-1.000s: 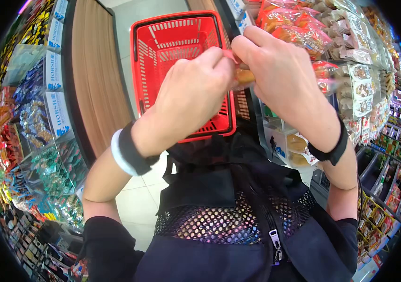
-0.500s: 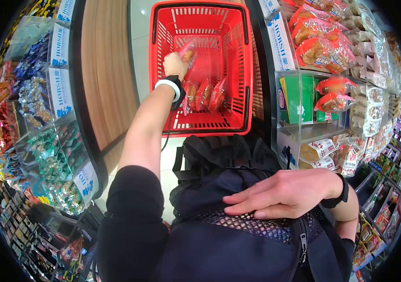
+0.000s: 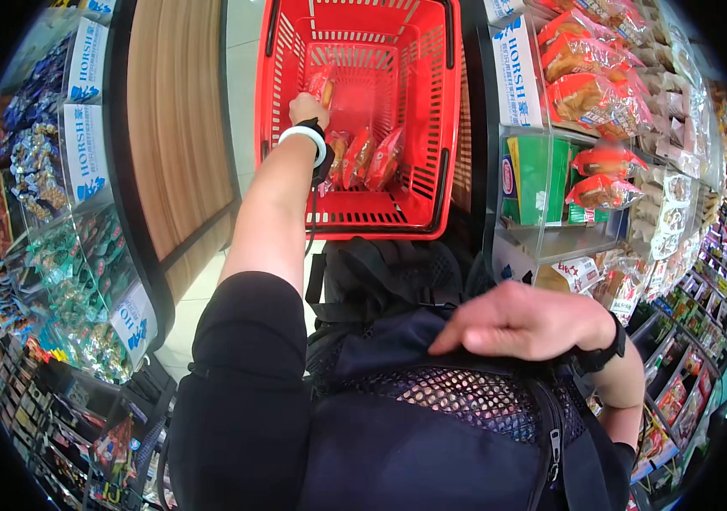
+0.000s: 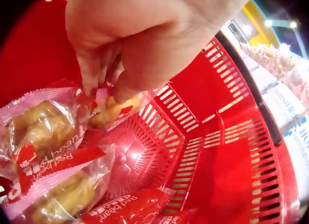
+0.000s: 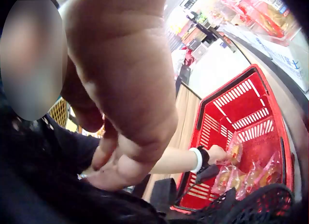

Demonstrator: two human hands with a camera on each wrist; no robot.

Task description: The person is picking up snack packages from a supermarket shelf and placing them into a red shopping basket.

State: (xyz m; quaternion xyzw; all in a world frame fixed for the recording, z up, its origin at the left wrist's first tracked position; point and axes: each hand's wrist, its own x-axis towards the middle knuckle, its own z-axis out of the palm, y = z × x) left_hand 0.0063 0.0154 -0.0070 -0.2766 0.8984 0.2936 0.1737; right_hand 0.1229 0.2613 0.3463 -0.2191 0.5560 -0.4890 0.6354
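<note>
My left hand (image 3: 308,109) reaches down into a red shopping basket (image 3: 423,102), near its left wall. Thumb and fingers pinch the pink sealed edge of a wrapped red bean bread (image 4: 113,112), seen close up in the left wrist view. Several more wrapped breads (image 3: 385,159) lie on the basket floor nearer to me, their clear wrappers printed red with "Red bean". My right hand (image 3: 527,322) holds nothing and hovers over the dark mesh-fronted bag (image 3: 414,451) at my chest, its fingers loosely bent.
Shelves on the right carry wrapped breads (image 3: 585,102) and a green box (image 3: 542,179). Clear bins of wrapped snacks (image 3: 78,264) line the left, beside a wood-grain panel (image 3: 180,128). Dark shelf edges flank the basket closely on the right.
Both hands were together over the basket around a wrapped bread. The right hand drew back to the bag and then lifted slightly; the left carried the bread down into the basket.
</note>
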